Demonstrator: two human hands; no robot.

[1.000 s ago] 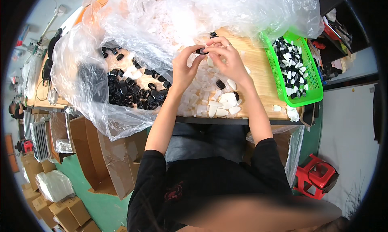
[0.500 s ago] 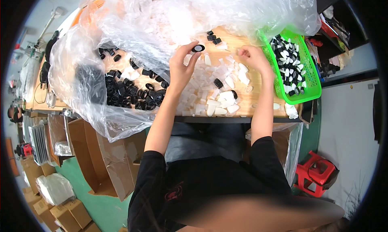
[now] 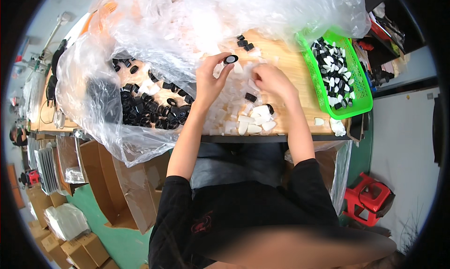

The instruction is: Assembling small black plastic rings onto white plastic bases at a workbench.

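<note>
My left hand (image 3: pixel 211 79) pinches a small black oval cap (image 3: pixel 230 59) with a pale centre between thumb and fingertips, above the wooden table. My right hand (image 3: pixel 274 79) is just to its right, low over a loose heap of translucent and white pieces (image 3: pixel 228 100). Its fingers are curled down and drawn together, and what they hold, if anything, is hidden. A single black piece (image 3: pixel 251 97) lies in the heap below it. White rounded pieces (image 3: pixel 254 128) are spread near the table's front edge.
Clear plastic sheeting (image 3: pixel 154 30) covers the back and left of the table. Many black caps (image 3: pixel 154 107) lie on the left, by its folds. A green basket (image 3: pixel 328 100) of black and white pieces stands at the right. Several black pieces (image 3: pixel 244 44) lie farther back.
My right hand has moved left, from beside the green basket to over the heap near my left hand. My left hand still holds the black cap, almost unmoved.
</note>
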